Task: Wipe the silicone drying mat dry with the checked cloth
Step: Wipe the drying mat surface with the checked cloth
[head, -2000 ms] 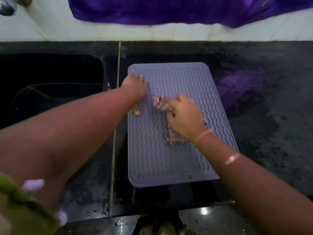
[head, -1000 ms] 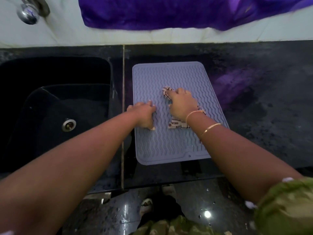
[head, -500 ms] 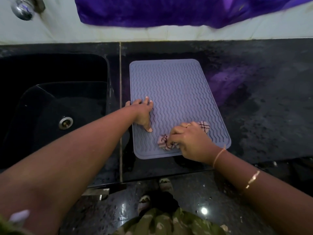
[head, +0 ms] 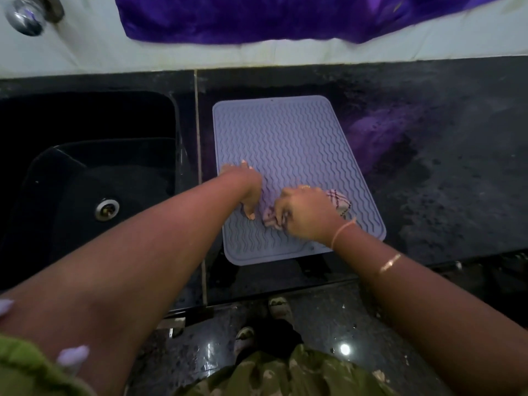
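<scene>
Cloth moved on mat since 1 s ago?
Yes. The cloth, gripped by the right hand, went from the middle of the mat toward its near edge.

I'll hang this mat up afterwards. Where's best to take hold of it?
The silicone drying mat lies flat, so probably peel up its rounded near left corner, pinching from the front; that corner is bare and closest to the counter edge.

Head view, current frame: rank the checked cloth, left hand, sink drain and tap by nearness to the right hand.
1. checked cloth: bunched in the grip of the right hand, on the near half of the mat.
2. left hand: just to the left, pressing the mat.
3. sink drain: farther left, past the mat's edge.
4. tap: top left corner, farthest.
</scene>
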The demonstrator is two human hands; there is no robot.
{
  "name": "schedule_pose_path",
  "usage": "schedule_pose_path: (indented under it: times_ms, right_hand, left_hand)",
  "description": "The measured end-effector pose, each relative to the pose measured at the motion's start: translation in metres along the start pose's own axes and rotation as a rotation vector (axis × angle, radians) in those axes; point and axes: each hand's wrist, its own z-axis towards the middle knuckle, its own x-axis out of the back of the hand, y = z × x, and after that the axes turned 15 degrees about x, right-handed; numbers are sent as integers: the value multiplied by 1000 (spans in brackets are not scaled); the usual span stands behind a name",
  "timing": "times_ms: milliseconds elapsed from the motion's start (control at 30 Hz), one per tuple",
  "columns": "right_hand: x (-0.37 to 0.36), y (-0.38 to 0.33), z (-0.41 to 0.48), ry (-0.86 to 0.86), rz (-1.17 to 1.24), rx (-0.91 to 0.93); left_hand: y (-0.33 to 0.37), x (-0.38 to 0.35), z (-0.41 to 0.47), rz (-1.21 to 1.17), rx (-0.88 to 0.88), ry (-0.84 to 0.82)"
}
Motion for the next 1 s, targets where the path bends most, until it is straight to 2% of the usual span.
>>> schedule_pose_path:
  times_ms: [133, 233, 367, 467, 533, 600, 700, 767, 867, 1000]
  right_hand:
    - [-12, -9, -27, -18, -200, 159]
    - [-15, 1, -29, -46, -316, 189]
    - [-13, 17, -22, 15, -395, 165]
    - [-7, 25, -11, 13, -319, -8]
    - [6, 33, -2, 195, -86, -195]
    - [26, 47, 8, 507, 325, -397]
    - [61, 63, 18, 849, 742, -511]
    - [82, 72, 26, 952, 927, -541]
    - [98, 95, 45, 998, 1192, -591]
    - [116, 122, 80, 968, 1629, -523]
  left_hand:
    - [0, 0, 1, -7, -12, -27]
    - [-2, -2, 1, -13, -28, -24]
    - [-6, -6, 2, -50, -35, -21]
    - [-7, -6, 0, -45, -38, -21]
    - [-8, -6, 1, -49, -40, -11]
    - [-9, -5, 1, -58, -46, 12]
    - [-13, -3, 2, -119, -40, 86]
    - [-23, 5, 7, -222, -46, 93]
    - [-42, 22, 21, -466, -49, -8]
    - [-43, 33, 44, -453, 44, 165]
